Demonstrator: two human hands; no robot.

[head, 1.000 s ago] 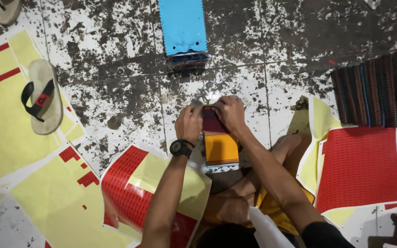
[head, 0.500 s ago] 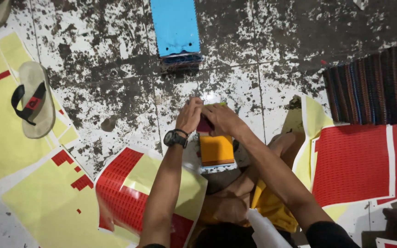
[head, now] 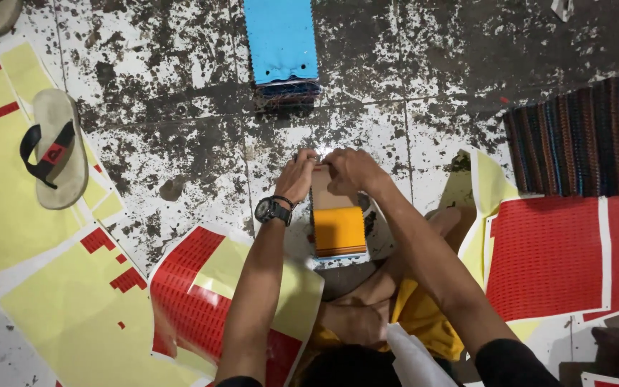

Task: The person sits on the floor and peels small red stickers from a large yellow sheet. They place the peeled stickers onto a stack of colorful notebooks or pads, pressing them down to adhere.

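Observation:
My left hand [head: 297, 177], with a black watch on the wrist, and my right hand [head: 349, 169] meet at the far end of a stack of cards [head: 338, 228] that rests on the floor in front of my folded legs. The stack's top is orange near me and brown under my fingers. Both hands pinch the brown top piece [head: 329, 194] at its far edge. Whether it is lifted off the stack is unclear.
A blue stack of sheets [head: 281, 43] lies farther ahead on the stained tile floor. Yellow backing sheets [head: 8, 208] with red bits and a sandal [head: 55, 154] lie left. Red sticker sheets [head: 549, 258] and a striped mat [head: 585, 136] lie right.
Both hands have shifted slightly away from me along the stack. The dark red piece under my fingers is gone, and a brown surface shows there now.

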